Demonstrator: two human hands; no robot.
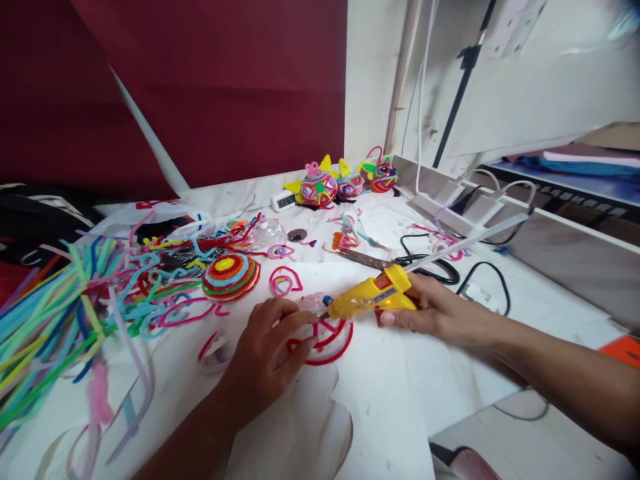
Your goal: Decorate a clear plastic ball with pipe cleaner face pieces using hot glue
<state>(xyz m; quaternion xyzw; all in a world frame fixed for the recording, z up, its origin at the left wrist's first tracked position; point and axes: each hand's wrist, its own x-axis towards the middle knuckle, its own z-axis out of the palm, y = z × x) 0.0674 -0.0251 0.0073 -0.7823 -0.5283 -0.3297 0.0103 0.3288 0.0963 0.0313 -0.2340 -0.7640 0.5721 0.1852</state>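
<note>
In the head view my right hand [425,310] is wrapped round a yellow hot glue gun [370,297], an orange light glowing on its side. A long whitish glue stick [473,241] sticks out of its back. The nozzle points left and down at a clear, rounded piece trimmed with red pipe cleaner [327,360], close to my left fingertips. My left hand [270,343] is closed on the left side of this piece, thumb and fingers pinching its edge. Whether the nozzle touches it, I cannot tell.
A striped pipe-cleaner dome [231,277] and a pink coil [284,281] lie behind my left hand. Loose pipe cleaners [55,320] heap up at the left. Scissors [390,261] rest behind the gun. Decorated balls [320,188] and a small timer [284,201] stand at the back.
</note>
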